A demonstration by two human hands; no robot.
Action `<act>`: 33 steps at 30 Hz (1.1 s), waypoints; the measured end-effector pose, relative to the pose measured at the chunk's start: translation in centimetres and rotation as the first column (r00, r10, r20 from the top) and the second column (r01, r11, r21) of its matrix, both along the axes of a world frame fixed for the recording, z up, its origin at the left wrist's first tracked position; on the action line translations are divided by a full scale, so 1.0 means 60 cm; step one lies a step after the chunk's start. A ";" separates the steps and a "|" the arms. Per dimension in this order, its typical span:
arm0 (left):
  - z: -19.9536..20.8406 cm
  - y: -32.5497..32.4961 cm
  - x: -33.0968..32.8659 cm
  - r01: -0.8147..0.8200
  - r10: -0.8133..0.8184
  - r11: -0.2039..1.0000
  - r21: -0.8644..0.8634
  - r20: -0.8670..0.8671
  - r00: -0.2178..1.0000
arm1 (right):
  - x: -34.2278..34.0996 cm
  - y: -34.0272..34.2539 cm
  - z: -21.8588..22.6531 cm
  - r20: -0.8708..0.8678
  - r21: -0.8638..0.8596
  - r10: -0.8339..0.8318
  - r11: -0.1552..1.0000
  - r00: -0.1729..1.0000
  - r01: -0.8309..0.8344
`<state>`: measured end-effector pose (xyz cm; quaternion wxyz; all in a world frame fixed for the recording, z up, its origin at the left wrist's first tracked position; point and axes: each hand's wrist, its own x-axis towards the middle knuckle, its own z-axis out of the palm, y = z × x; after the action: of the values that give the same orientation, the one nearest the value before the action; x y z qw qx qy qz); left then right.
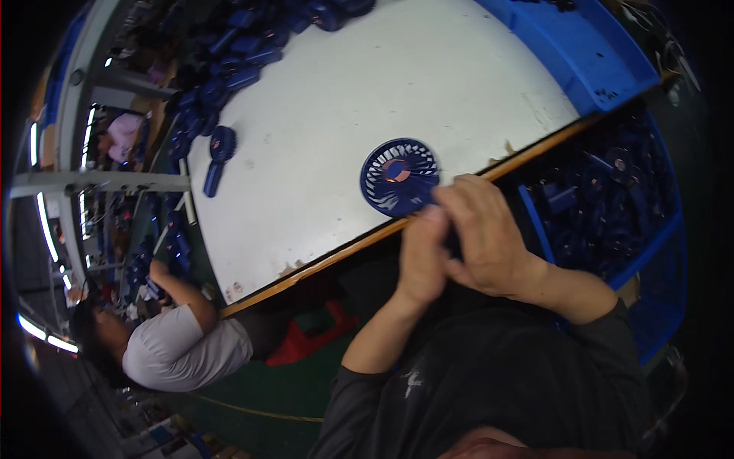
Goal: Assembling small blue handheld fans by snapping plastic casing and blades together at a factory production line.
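Note:
A dark blue handheld fan (398, 177) with a round slotted grille and a coppery centre is at the near edge of the white table, its head over the tabletop. The handle runs toward me and is mostly hidden by my hands. My left hand (425, 256) is closed about the handle from the left, thumb up by the fan's head. From the right, my right hand (489, 237) curls over it, fingertips close to my left thumb. Both hands are slightly blurred, and a bit of dark blue shows between them.
More blue fans lie piled along the table's (321, 115) far left side, with a single fan (219, 159) apart from them. A blue tray (581, 50) stands at the far right. Below it, a blue bin (664, 145) holds many fan parts. A co-worker (180, 344) sits at left near a red stool (310, 336).

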<state>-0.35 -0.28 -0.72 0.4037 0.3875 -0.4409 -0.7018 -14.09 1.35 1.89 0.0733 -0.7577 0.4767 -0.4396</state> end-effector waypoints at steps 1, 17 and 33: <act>-0.009 0.003 0.009 0.129 -0.028 0.948 -0.291 0.325 0.945 | 0.005 -0.003 -0.021 0.092 0.037 -0.027 0.999 0.995 0.024; -0.041 -0.554 0.664 0.375 0.564 0.773 -0.511 0.825 -0.040 | -0.555 0.330 -0.174 -0.364 0.373 -0.723 0.464 0.587 0.803; 0.110 -0.218 0.327 -0.181 0.395 0.879 -0.440 0.463 0.793 | -0.489 0.232 -0.153 -0.051 0.338 -0.756 0.601 0.652 0.724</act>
<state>19.25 -13.34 5.88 0.4332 0.5487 -0.5958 -0.3954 -43.41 15.28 -7.30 0.0329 -0.4459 0.8095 -0.3804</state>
